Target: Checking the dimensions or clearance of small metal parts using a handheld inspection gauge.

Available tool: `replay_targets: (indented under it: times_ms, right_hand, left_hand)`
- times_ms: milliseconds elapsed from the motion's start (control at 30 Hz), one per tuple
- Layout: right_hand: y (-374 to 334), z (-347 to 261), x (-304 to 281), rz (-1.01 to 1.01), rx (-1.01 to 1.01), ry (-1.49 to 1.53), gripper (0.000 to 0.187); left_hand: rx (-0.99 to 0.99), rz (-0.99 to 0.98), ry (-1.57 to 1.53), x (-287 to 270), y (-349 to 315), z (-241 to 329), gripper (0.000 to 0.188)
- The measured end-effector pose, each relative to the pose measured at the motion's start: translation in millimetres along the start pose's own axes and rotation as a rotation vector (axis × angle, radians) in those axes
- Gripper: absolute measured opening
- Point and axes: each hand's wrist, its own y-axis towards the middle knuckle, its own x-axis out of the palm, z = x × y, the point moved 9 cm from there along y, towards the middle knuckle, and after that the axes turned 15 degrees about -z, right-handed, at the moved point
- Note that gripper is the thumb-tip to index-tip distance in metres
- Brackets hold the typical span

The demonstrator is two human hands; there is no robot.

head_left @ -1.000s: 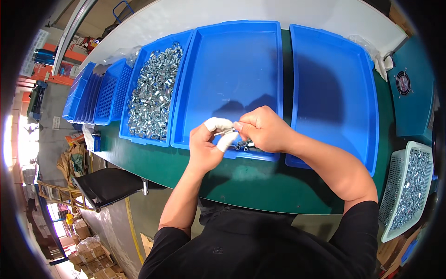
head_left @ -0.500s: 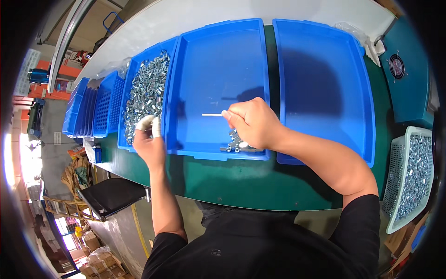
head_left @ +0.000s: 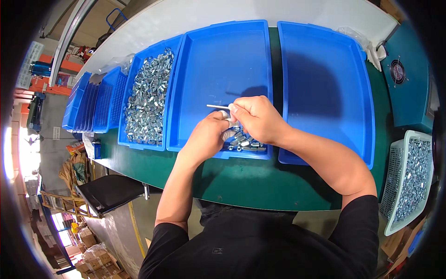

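Note:
My right hand point(head_left: 258, 119) is closed around a thin pale rod point(head_left: 216, 106) that points left, above the middle blue tray point(head_left: 223, 56). Close beside it, my left hand point(head_left: 209, 135) is closed, with white coverings on its fingertips. Whatever those fingertips pinch is hidden between the two hands. Below them, several shiny metal pieces shaped like short sleeves point(head_left: 248, 145) lie in the near right corner of the middle tray. To the left, a narrower blue bin point(head_left: 121, 135) holds a heap of similar small metal pieces point(head_left: 148, 97).
Another blue tray point(head_left: 325, 125) stands at the right on the green tabletop point(head_left: 251, 186). Blue baskets point(head_left: 108, 100) are stacked at the far left. A pale basket point(head_left: 392, 186) of small metal parts and a teal machine with a fan point(head_left: 409, 93) stand at the right edge.
My left hand has moved right, from the bin of metal pieces to beside my right hand. The rod has risen slightly and tilts a little; my right hand has shifted only slightly.

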Motion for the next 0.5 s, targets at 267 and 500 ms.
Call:
replay_targets:
  times_ms: [267,500]
  right_hand:
    - [-3,-12,-2,0.010,0.004,-0.099,0.033]
    - [-3,-14,8,-0.078,-0.006,-0.256,0.031]
  left_hand:
    - [-0.150,0.263,-0.374,-11,-29,-31,0.034]
    - [-0.092,0.603,-1.204,-2,-62,-73,0.019]
